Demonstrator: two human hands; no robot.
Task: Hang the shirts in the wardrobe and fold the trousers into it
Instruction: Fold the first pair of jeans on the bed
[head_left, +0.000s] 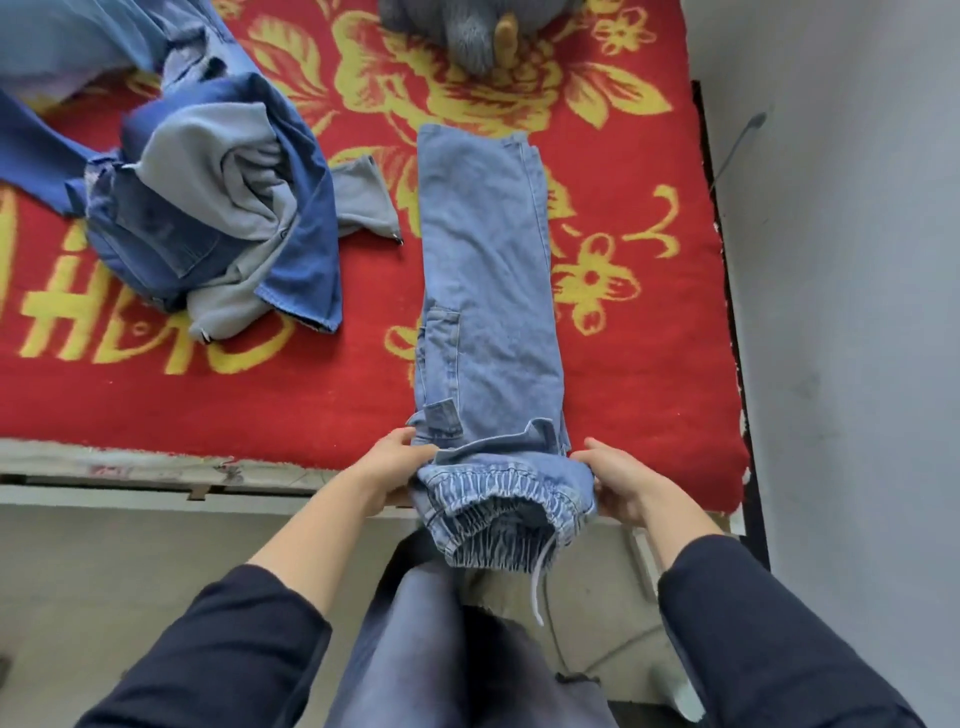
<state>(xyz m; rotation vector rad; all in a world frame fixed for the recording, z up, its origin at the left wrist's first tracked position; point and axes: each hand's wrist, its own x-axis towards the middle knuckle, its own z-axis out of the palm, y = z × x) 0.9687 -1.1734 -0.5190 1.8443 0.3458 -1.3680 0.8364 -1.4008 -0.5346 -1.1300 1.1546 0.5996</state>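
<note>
Blue jeans (488, 270) lay flat on the red blanket (649, 364). Left hand (395, 470) and right hand (615, 480) pinched the stretchy waistband (506, 493), mid-fold. Next, I think, fold it upward.

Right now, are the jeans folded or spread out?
Folded lengthwise: the jeans lie as one long strip on the blanket, legs stacked. No crosswise fold yet; left hand and right hand grip the waistband.

Bed (130, 470): red blanket (649, 374), yellow flower pattern. On blanket: jeans (488, 291), flat, lengthwise, right of centre, waistband over near edge; heap (218, 208) of blue and grey clothes, left; grey plush toy (467, 36), far edge
</note>
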